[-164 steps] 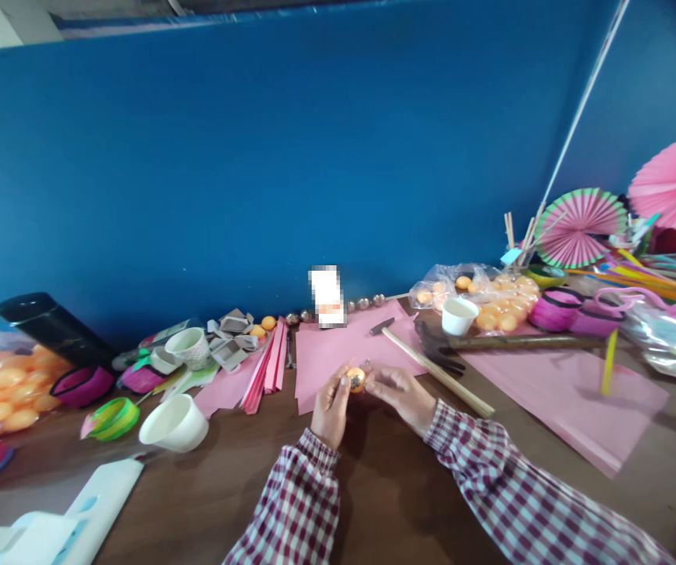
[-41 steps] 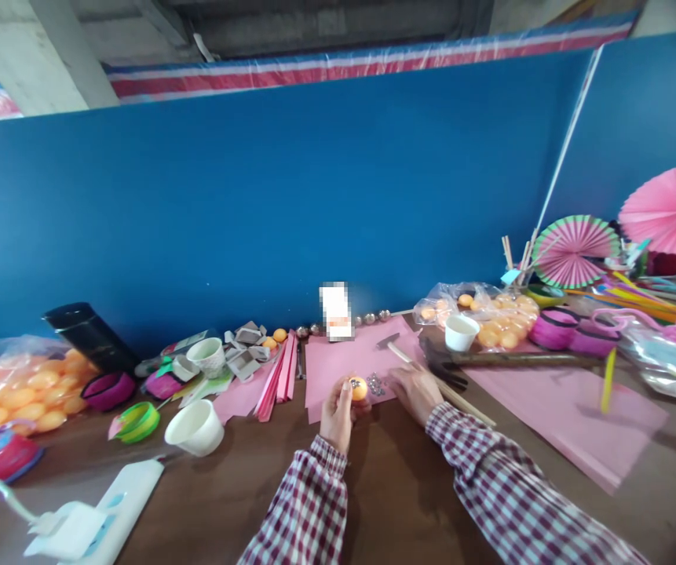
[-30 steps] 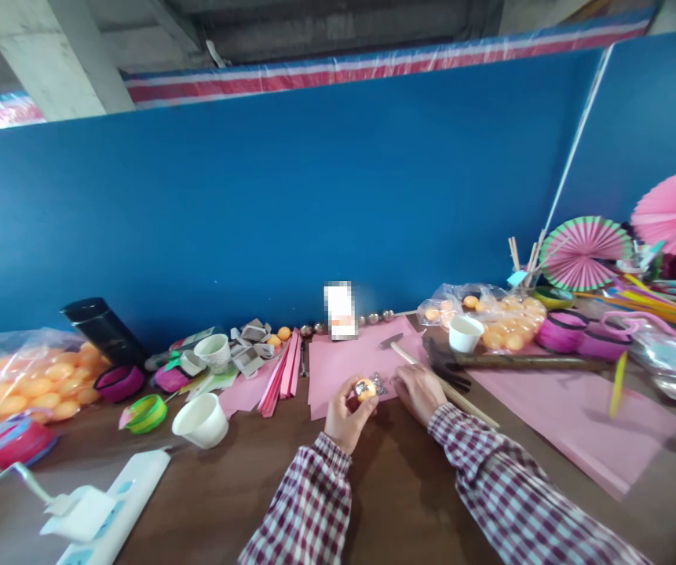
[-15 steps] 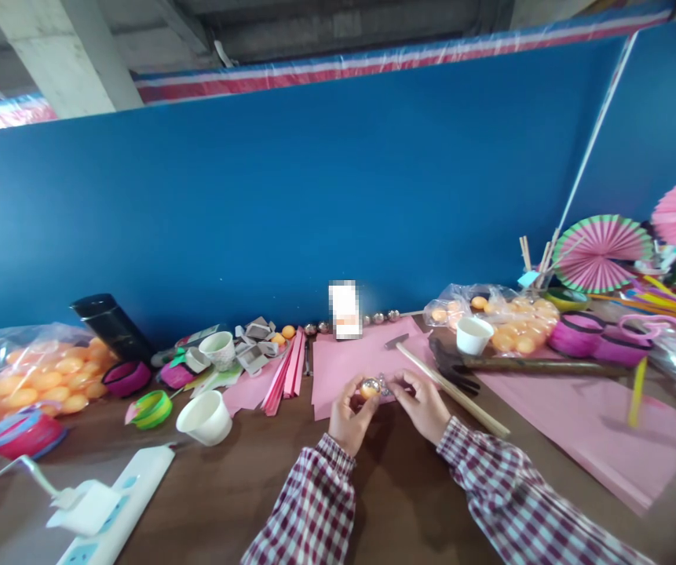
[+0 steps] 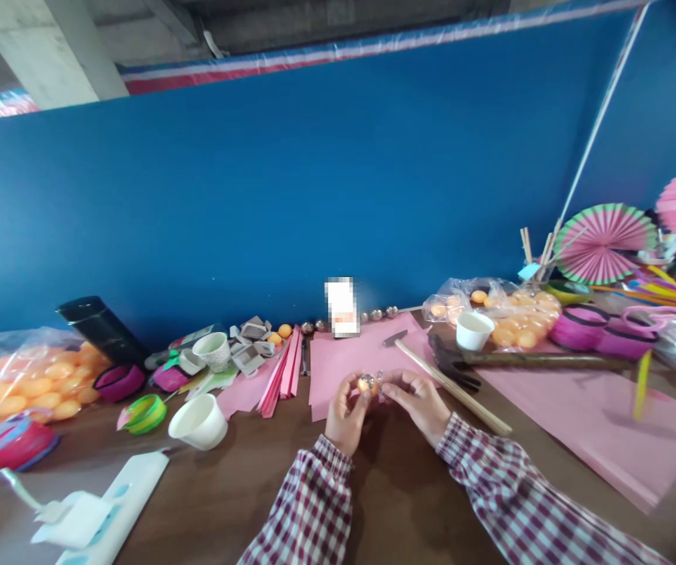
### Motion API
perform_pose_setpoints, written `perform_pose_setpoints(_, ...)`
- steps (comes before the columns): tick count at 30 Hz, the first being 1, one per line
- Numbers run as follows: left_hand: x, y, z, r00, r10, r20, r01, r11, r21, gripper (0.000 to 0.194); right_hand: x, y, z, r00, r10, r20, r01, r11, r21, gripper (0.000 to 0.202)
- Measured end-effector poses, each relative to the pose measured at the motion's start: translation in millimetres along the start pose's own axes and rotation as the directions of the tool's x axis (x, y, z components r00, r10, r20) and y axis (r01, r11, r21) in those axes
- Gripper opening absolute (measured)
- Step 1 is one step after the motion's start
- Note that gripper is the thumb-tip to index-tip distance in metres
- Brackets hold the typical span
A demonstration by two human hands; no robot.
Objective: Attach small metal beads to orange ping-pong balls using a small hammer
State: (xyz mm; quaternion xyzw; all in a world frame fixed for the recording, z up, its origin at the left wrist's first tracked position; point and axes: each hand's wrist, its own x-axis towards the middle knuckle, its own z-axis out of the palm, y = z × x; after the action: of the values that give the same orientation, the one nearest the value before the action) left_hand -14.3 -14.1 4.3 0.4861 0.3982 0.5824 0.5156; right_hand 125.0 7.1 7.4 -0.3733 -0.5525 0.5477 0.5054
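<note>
My left hand [image 5: 345, 421] grips a small orange ball [image 5: 366, 385] between thumb and fingers, just above the table's front half. Part of the ball's surface is covered in shiny silver. Close on its right, my right hand [image 5: 424, 402] has its thumb and fingers pinched together around a small silver piece [image 5: 379, 377], too small to make out clearly. The silver piece is at the ball's edge; whether it touches the ball is not clear. Beneath and beyond both hands lies a pink sheet [image 5: 338, 365].
Along the blue partition [image 5: 326, 180] stands a row of silver balls [image 5: 376, 315]. A hammer [image 5: 449, 388] lies right of my hands. White cups [image 5: 199, 424] stand on both sides. Bags of orange balls [image 5: 37, 388] flank the table, and a power strip [image 5: 119, 502] lies front left.
The ball has turned a little in my left hand, showing more orange. My right hand stays beside it, fingertips slightly shifted. The camera view has moved slightly.
</note>
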Motion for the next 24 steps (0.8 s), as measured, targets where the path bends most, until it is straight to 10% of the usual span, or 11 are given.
perform_pose_setpoints(24, -1.4, 3.8, 2.2, 0.997, -0.075, 0.03, 0.076, 0.995, -0.065, 0.043, -1.9, -8.0, 2.8, 0.99, 0.03, 0.138, -0.033, 0.999, 0.022, 0.029)
